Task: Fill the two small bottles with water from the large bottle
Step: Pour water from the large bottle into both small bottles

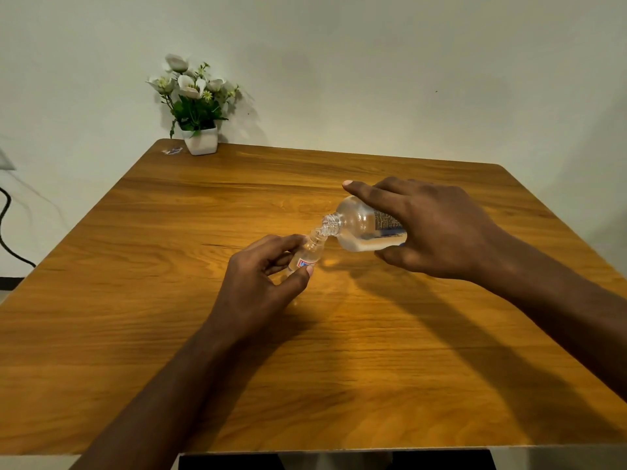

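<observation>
My right hand [431,228] grips the large clear bottle [361,225], tipped almost flat with its open neck pointing left; water pools along its lower side. Its mouth touches the open top of a small clear bottle [312,251] with a red and blue label. My left hand [261,283] holds that small bottle tilted toward the large one, above the middle of the wooden table [169,300]. Only one small bottle is in view.
A white pot of white flowers [198,106] stands at the table's far left corner, with a small label scrap [172,150] beside it. A black cable [6,232] hangs off to the left of the table.
</observation>
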A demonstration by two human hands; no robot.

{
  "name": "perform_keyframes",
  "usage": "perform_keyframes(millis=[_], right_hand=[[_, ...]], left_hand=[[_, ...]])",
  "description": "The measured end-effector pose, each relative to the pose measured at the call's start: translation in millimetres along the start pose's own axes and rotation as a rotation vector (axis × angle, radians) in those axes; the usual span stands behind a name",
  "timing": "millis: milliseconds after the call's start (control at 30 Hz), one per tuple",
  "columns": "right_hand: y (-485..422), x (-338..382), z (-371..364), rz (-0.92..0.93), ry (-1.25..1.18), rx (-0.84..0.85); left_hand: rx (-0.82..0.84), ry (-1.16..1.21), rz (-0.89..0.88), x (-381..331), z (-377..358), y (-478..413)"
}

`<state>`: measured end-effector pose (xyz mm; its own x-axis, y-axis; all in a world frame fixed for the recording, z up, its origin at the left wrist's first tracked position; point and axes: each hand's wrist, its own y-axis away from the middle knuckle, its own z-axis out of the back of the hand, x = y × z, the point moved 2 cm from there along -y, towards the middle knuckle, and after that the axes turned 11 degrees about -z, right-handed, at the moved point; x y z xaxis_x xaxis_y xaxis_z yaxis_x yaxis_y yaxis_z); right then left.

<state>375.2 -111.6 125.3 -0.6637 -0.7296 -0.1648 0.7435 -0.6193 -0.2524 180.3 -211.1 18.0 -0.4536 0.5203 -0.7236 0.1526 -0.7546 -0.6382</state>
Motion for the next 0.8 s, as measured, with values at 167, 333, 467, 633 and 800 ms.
perform_keyframes(millis=[167, 333, 467, 633, 800], right_hand=[[0.4, 0.9, 1.0, -0.003, -0.003, 0.002], [0.2, 0.4, 1.0, 0.001, -0.002, -0.001], [-0.1, -0.2, 1.1, 0.000, 0.002, -0.004], [-0.1, 0.1, 1.0, -0.001, 0.000, 0.004], [-0.3, -0.1, 2.0, 0.001, 0.011, 0.000]], left_hand=[[0.000, 0.002, 0.000, -0.7, -0.2, 0.1], [0.000, 0.004, 0.003, -1.6, 0.0, 0.1], [0.001, 0.005, 0.009, -2.0, -0.4, -0.3], [0.002, -0.003, -0.001, -1.9, -0.5, -0.3], [-0.001, 0.007, 0.004, -3.1, -0.6, -0.7]])
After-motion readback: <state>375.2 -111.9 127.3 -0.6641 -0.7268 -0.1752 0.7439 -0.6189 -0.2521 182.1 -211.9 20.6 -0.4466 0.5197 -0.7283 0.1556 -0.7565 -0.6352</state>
